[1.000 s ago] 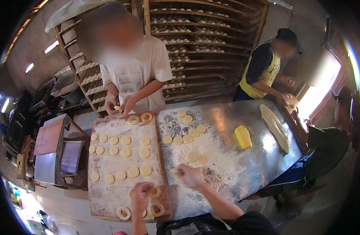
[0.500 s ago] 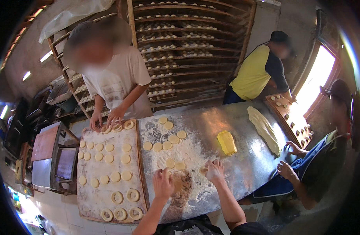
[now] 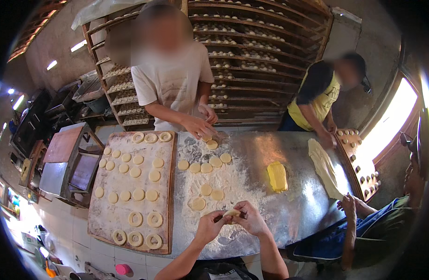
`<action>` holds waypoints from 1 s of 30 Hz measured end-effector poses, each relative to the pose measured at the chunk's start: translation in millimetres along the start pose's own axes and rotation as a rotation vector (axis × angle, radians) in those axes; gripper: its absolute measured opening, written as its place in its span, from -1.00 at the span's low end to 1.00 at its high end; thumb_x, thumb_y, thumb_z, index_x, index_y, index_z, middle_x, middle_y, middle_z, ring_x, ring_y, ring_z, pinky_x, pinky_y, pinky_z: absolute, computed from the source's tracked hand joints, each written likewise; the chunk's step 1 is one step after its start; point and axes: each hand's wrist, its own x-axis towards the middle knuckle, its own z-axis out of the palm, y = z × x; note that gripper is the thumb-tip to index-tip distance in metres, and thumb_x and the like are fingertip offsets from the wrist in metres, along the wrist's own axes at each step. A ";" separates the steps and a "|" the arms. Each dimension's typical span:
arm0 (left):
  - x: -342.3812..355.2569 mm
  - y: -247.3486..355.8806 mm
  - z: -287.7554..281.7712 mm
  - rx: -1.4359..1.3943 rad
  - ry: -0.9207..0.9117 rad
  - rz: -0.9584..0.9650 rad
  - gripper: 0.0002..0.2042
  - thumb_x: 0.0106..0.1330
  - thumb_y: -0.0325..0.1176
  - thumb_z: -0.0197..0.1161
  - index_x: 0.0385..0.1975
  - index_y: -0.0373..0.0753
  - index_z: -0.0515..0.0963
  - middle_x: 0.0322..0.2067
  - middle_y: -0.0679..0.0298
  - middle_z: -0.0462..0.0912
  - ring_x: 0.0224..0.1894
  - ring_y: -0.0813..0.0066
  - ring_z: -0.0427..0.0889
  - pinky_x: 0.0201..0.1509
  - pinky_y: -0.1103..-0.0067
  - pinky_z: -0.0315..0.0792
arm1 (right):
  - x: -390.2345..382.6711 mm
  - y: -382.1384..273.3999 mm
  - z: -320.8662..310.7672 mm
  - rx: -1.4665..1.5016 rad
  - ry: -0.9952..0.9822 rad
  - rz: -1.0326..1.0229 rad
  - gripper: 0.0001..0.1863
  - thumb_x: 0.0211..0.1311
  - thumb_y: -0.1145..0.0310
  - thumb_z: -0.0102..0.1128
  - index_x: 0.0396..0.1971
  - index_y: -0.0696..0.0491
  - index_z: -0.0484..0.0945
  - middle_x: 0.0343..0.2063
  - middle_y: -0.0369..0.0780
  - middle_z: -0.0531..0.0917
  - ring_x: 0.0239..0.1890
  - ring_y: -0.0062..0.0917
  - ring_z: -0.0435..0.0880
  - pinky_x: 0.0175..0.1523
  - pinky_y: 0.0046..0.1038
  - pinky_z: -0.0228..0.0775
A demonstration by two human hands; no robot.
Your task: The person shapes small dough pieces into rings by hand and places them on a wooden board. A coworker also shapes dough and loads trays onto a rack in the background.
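Above the floured part of the metal table, both my hands meet at a small pale dough piece. My left hand pinches one end of it, and my right hand grips the other; the fingers partly cover its shape. Just beyond my left hand lies a flat dough disc, with two smaller discs behind it. Farther off, a row of discs rests in the flour. Left of these, a floured wooden board carries several discs and dough rings.
A yellow block of fat and a long dough sheet lie to the right. Opposite, a person's hands handle a dough disc. Two more people work at the right, by a board of dough pieces. Loaded racks stand behind.
My hands were apart over the flour and now meet around the dough piece. The person opposite has moved hands from the board to the table discs. The view has shifted.
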 end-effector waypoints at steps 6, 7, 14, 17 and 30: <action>-27.6 28.2 -13.8 -0.020 0.036 -0.019 -0.70 0.29 -0.37 0.40 -0.05 -0.38 0.64 -0.29 0.20 0.76 -0.26 0.54 0.72 -0.17 0.59 0.55 | -10.2 -25.2 20.7 -0.237 0.030 -0.008 -0.48 0.12 0.55 0.37 0.06 0.08 0.35 -0.21 -0.17 0.60 -0.22 -0.51 0.63 -0.08 -0.44 0.51; -30.5 30.0 -16.0 0.014 0.051 -0.003 -0.72 0.25 -0.39 0.41 -0.08 -0.37 0.65 -0.31 0.17 0.75 -0.29 0.49 0.73 -0.20 0.54 0.55 | -8.0 -24.9 28.8 -0.337 0.079 -0.010 -0.44 0.09 0.54 0.38 0.10 0.07 0.35 -0.21 -0.15 0.61 -0.21 -0.47 0.64 -0.06 -0.43 0.50; -38.9 28.4 -12.6 0.478 0.532 0.436 -0.60 0.06 -0.73 0.21 -0.05 -0.35 0.44 -0.26 0.05 0.55 -0.14 0.06 0.55 -0.05 0.34 0.48 | 13.6 -5.5 72.8 -0.447 0.148 -0.301 -0.19 0.01 0.63 0.34 0.32 0.07 0.22 -0.10 -0.14 0.61 0.03 -0.36 0.58 0.09 -0.32 0.45; -47.4 24.8 -16.2 0.268 0.571 0.481 -0.56 0.12 -0.75 0.05 0.04 -0.31 0.38 -0.24 0.05 0.51 -0.12 0.09 0.51 0.00 0.30 0.42 | 7.3 -4.3 71.8 0.532 -0.275 -0.009 -0.25 0.02 0.55 0.26 0.29 0.08 0.24 0.00 -0.08 0.59 0.11 -0.29 0.58 0.22 -0.28 0.38; -80.7 -10.6 -65.9 0.096 0.643 0.325 -0.72 0.52 -0.22 0.03 0.09 -0.21 0.35 -0.50 0.11 0.62 -0.46 0.14 0.69 -0.40 0.27 0.51 | 11.1 -27.0 140.9 0.664 -0.454 0.252 -0.27 0.43 -0.09 0.05 0.40 0.07 0.16 -0.41 -0.19 0.66 -0.35 -0.50 0.63 -0.25 -0.53 0.37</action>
